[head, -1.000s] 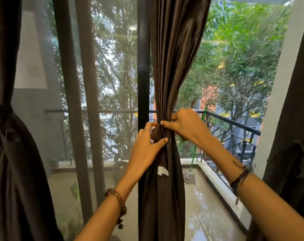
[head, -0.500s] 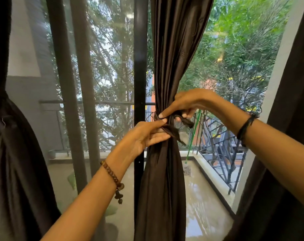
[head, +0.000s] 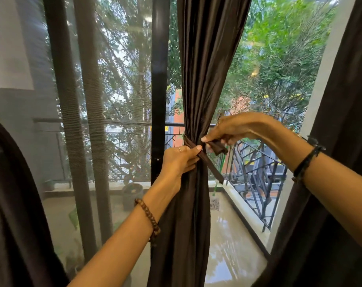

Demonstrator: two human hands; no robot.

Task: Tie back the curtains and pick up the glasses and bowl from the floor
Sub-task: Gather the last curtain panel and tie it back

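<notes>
A dark brown curtain (head: 205,59) hangs in the middle of the window, gathered into a narrow waist. A matching tie-back strip (head: 212,169) wraps that waist, with one end hanging down to the right. My left hand (head: 179,161) grips the gathered curtain and pinches the strip against it. My right hand (head: 232,129) pinches the other end of the strip just right of the curtain. No glasses or bowl are in view.
Another dark curtain (head: 12,204) hangs tied at the far left, and a third (head: 341,100) fills the right edge. Dark window frame bars (head: 159,79) stand behind. Outside lie a wet balcony floor (head: 229,245), a railing (head: 256,168) and a plant pot (head: 132,195).
The strip has gone round the curtain's waist and one end now hangs free to the right. My right hand has moved right, pulling its end outward.
</notes>
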